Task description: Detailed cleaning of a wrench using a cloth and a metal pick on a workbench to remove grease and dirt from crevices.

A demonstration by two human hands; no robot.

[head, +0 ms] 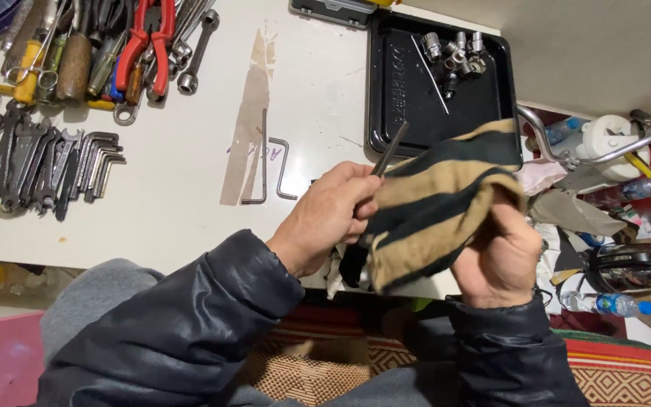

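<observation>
Holding thin dark metal rod (390, 148) in left hand (329, 218), fingers clamped on lower end. I note rod's long axis slants up and right from fist, free tip over black tray (397, 90). Right hand (500, 252) closed on tan-and-black striped cloth (435, 203), bunched just beside rod, touching lower part. Cloth lies right of rod; right hand nearer cloth, left nearer rod. Both held above edge of white table (190, 203). Two hex keys (269, 169) lie flat left of hands, apart. Sockets (453, 53) sit in tray's far corner.
</observation>
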